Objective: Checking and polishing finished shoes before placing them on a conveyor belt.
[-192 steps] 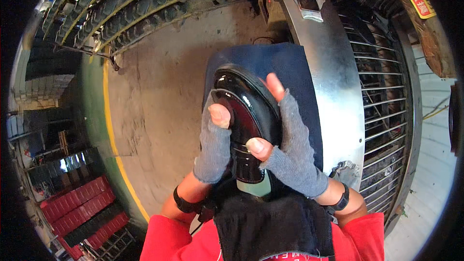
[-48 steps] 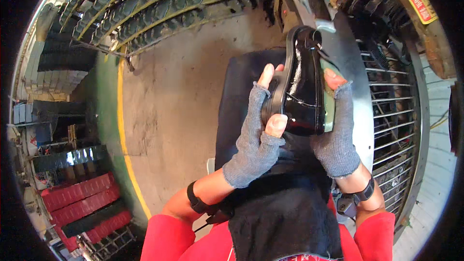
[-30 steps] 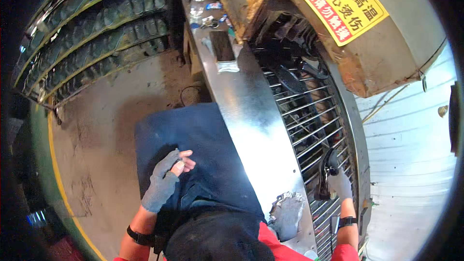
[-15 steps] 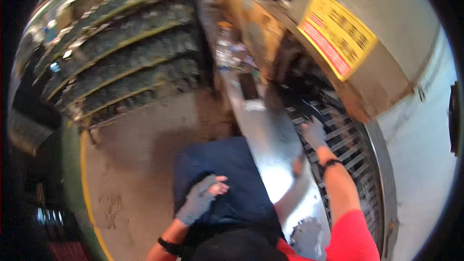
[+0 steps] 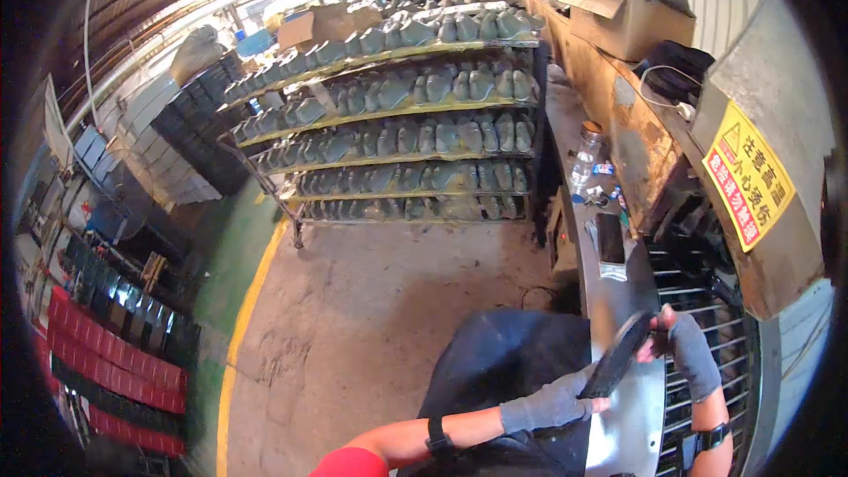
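Note:
A black shoe sole [image 5: 618, 356] is held at a slant above the edge of the metal ledge [image 5: 629, 415]. My left hand [image 5: 556, 402], in a grey fingerless glove, is closed on its near end. At the far end, the bare fingertips of my gloved right hand [image 5: 692, 355] grip it. Part of each hand's fingers is hidden by the sole or the glove. Below and beside my right hand lies a slatted metal conveyor [image 5: 735, 336] with dark pieces on its far part.
A phone-like dark slab [image 5: 609, 238] and a clear bottle with an orange cap [image 5: 585, 157] stand along the ledge. A machine hood with a yellow warning label [image 5: 751, 178] overhangs the conveyor. Ahead is a multi-tier rack [image 5: 397, 185] of grey-green shoe forms. Red crates [image 5: 115, 344] are at left.
My right hand has come back from the conveyor with the sole. My left hand has moved right from over my lap and closed on it. The view has swung up and left.

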`<control>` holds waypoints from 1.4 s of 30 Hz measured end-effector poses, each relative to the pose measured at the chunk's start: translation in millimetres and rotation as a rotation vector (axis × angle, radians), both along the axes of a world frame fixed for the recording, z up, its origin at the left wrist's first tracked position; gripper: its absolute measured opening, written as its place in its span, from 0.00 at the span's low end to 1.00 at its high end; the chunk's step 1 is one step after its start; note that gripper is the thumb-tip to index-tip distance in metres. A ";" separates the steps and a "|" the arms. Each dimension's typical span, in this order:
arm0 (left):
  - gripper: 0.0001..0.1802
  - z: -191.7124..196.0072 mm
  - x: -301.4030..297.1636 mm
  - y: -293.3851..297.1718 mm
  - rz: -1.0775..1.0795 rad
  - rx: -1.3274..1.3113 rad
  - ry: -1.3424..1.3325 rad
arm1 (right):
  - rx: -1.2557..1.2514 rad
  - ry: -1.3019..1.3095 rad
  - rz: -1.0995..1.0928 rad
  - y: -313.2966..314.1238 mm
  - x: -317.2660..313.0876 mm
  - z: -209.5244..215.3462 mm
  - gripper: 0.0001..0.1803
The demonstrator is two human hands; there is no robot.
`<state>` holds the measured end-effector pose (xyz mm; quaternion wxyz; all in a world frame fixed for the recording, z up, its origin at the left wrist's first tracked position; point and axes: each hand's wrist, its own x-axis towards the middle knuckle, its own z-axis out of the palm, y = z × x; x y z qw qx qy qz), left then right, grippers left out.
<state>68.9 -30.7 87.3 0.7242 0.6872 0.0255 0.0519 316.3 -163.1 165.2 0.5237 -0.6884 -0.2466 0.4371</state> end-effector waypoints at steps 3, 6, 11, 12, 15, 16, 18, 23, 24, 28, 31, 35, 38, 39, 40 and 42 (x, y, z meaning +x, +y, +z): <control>0.29 -34.5 -22.1 7.0 0.081 -0.118 0.274 | -0.004 -0.894 0.271 3.9 36.3 -24.4 0.24; 0.29 -70.4 -51.2 17.0 0.151 -0.025 0.510 | -0.173 -1.013 0.225 -38.1 134.8 -98.3 0.44; 0.26 -56.1 -52.7 22.2 0.215 -0.155 0.692 | -0.472 -1.341 -0.125 -74.7 303.6 -171.4 0.49; 0.25 -63.1 -47.9 23.4 0.177 -0.109 0.685 | -0.450 -1.325 -0.081 -49.1 307.1 -191.2 0.49; 0.23 -76.9 -40.0 18.4 0.211 -0.273 0.657 | -0.279 -1.180 0.003 -3.4 306.6 -247.4 0.48; 0.23 -83.8 -37.8 15.0 0.241 -0.376 0.616 | -0.231 -1.131 0.024 9.0 303.1 -267.2 0.47; 0.24 -88.5 -32.2 11.8 0.216 -0.454 0.583 | -0.156 -1.037 0.046 30.5 283.7 -301.7 0.47; 0.27 -89.8 -35.5 14.3 0.185 -0.366 0.517 | -0.066 -0.883 0.026 19.9 251.1 -320.2 0.45; 0.27 -105.7 -37.8 12.0 0.194 -0.181 0.545 | -0.075 -0.879 0.007 -2.3 253.5 -307.0 0.45; 0.23 -117.2 -52.4 17.8 0.188 -0.240 0.698 | -0.224 -0.957 -0.164 -173.5 278.4 -161.0 0.44; 0.20 -65.2 -53.0 25.2 0.284 -0.344 0.622 | -0.575 -1.612 0.328 -161.5 174.8 -100.3 0.41; 0.19 -70.5 -54.0 28.9 0.299 -0.496 0.597 | -0.409 -1.600 0.608 -194.4 106.8 -91.6 0.33; 0.19 -75.5 -56.9 25.0 0.292 -0.432 0.588 | -0.422 -1.382 0.538 -191.8 84.8 -87.9 0.32; 0.20 -71.9 -53.3 23.9 0.288 -0.433 0.575 | -0.352 -1.442 0.195 -193.8 83.7 -94.9 0.35; 0.20 -68.9 -52.8 24.1 0.290 -0.433 0.560 | -0.269 -1.478 -0.147 -194.5 85.2 -103.7 0.37; 0.21 -82.3 -55.4 21.0 0.294 -0.372 0.558 | -0.377 -1.293 -0.390 -194.3 97.5 -128.4 0.42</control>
